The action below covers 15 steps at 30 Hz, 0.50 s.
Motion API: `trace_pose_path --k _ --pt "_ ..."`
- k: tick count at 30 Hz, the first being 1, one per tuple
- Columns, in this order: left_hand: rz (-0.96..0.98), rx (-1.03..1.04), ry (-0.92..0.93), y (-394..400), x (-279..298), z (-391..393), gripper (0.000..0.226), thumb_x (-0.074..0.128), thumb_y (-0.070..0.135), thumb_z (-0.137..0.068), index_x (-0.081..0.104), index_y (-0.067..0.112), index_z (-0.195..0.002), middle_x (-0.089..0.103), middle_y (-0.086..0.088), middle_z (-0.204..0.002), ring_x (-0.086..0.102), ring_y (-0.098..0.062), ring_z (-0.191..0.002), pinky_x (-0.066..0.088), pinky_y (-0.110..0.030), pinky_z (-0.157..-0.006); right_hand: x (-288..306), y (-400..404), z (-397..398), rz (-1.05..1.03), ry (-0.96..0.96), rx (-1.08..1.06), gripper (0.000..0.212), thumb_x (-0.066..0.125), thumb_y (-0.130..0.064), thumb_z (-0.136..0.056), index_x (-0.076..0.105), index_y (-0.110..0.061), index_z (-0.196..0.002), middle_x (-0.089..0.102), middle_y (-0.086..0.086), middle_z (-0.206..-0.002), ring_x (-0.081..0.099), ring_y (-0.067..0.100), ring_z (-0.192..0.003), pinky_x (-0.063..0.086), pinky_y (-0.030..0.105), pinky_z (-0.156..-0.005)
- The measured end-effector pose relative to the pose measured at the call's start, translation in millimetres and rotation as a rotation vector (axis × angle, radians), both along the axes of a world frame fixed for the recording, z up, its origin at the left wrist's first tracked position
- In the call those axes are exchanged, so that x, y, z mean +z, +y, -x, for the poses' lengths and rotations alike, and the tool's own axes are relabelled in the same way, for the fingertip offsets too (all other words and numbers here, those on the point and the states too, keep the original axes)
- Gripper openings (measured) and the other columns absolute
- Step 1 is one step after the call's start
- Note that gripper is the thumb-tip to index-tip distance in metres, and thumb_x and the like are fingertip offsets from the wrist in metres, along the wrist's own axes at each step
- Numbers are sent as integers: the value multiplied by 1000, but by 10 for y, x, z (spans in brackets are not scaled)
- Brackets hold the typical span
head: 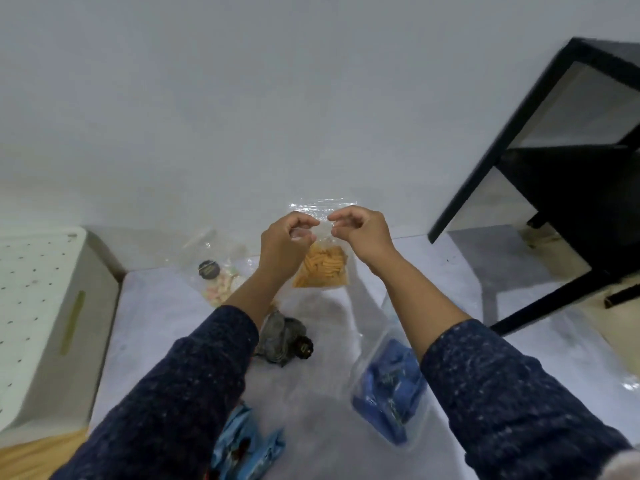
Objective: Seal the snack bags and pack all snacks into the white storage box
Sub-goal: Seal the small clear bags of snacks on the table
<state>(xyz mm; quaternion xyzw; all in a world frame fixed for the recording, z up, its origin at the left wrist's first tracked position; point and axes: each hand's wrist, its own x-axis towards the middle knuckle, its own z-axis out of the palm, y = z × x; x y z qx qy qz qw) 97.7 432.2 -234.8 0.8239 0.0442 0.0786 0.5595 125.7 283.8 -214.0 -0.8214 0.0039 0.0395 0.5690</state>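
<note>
Left hand [287,233] and right hand [360,230] pinch the orange snack bag [322,268] at twelve o'clock, mid-seal; other bags [388,386] lie loose, nothing visibly packed in the white storage box [52,306] at nine.

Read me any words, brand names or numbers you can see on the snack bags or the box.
None can be read.
Light blue packets: printing too blurred.
Dark blue snacks in the clear bag: marks too small.
Two round dark clips: markings unreadable.
White storage box: only dots and a greenish strip, no text.
</note>
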Motion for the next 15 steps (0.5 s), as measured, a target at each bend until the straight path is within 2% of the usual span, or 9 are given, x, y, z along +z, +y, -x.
trace_pose_path --k 3,5,7,9,10,13,15 --pt "-14 74 56 -101 -262 -264 23 63 -4 -79 69 12 -94 68 3 -93 60 0 -74 41 2 -68 -277 -43 -322 22 66 22 27 65 4 -78 71 -21 -84 61 -7 -72 59 8 -73 52 23 -76" --pt "-38 107 91 -156 -413 -411 23 64 -4 -78 69 12 -93 70 2 -94 62 -6 -76 41 3 -67 -431 -62 -492 34 103 35 28 62 3 -78 71 -23 -83 65 -6 -76 60 8 -76 49 19 -71" --pt "-52 130 127 -190 -535 -545 22 65 -1 -77 69 15 -92 70 3 -96 64 -11 -82 42 1 -70 -547 -69 -635 65 86 57 28 61 3 -78 72 -22 -84 68 -2 -83 63 12 -80 48 19 -71" --pt "-70 150 146 -208 -611 -659 24 65 -1 -77 69 18 -92 71 3 -99 65 -12 -86 46 -7 -76 -610 -74 -759 118 48 83 25 62 3 -79 73 -16 -91 68 1 -87 63 14 -84 49 17 -70" --pt "-83 161 144 -209 -637 -709 26 64 -1 -77 69 18 -93 71 3 -99 65 -12 -86 46 -9 -77 -629 -77 -811 132 43 92 25 63 3 -80 73 -14 -94 69 2 -90 64 15 -86 50 16 -71" --pt "-115 178 132 -217 -655 -783 28 64 -4 -77 70 15 -96 70 4 -97 63 -9 -83 43 0 -73 -650 -100 -894 116 42 126 25 61 3 -82 74 -12 -97 72 4 -101 67 18 -96 55 25 -86" --pt "-147 168 125 -225 -645 -774 29 66 -3 -76 69 15 -98 70 2 -100 62 -8 -84 47 -6 -78 -636 -136 -893 133 27 170 25 60 2 -85 73 -12 -101 72 5 -106 67 18 -98 53 26 -90"
